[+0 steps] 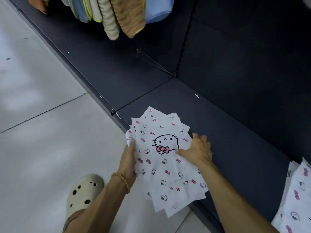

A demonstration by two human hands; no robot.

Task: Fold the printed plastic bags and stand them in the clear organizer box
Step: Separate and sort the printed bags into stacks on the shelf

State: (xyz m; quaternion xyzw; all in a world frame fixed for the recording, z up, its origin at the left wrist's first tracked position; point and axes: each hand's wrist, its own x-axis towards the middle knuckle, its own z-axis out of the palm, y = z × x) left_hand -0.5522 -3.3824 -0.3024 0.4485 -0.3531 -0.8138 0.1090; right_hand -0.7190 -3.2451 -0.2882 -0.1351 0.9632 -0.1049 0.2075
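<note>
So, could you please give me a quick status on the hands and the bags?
Left hand grips the fanned bag stack edge. Right hand flat on top. Stack unfolded on dark shelf. No organizer box in view.

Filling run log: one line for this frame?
stack of printed bags on shelf | left hand grips edge | right hand on top
</note>
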